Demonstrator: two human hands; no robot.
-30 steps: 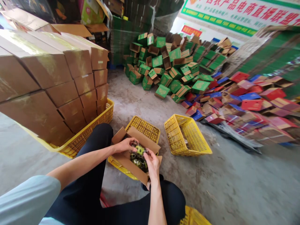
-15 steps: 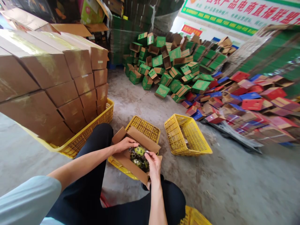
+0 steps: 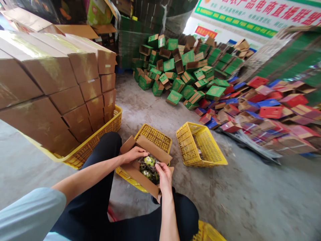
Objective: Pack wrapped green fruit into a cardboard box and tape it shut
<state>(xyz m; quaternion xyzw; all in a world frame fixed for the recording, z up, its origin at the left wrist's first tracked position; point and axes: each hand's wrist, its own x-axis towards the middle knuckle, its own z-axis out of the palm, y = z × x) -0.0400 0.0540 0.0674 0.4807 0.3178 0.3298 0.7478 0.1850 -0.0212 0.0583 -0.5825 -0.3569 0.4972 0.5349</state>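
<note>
An open brown cardboard box (image 3: 139, 177) sits in front of me with its flaps up. Inside lie several round green fruits (image 3: 147, 174) in clear, dark-spotted plastic wrapping. Over the box, my left hand (image 3: 133, 155) pinches one edge of the plastic wrapping (image 3: 152, 156) around the uppermost green fruit (image 3: 149, 161). My right hand (image 3: 164, 174) grips the other edge between thumb and fingers. Under the box is a yellow plastic crate (image 3: 160, 139), its grid showing behind the flaps.
Taped cartons (image 3: 57, 72) are stacked in a long yellow crate (image 3: 97, 137) on my left. Another yellow crate (image 3: 210, 144) stands tilted on the concrete floor (image 3: 240, 197) to the right. Green boxes (image 3: 173, 67) and red and blue boxes (image 3: 271, 112) lie heaped behind.
My fingers have drawn slightly apart from over the fruit to the edges of its wrapping, so more of the fruit shows. During the last half second the hands barely move.
</note>
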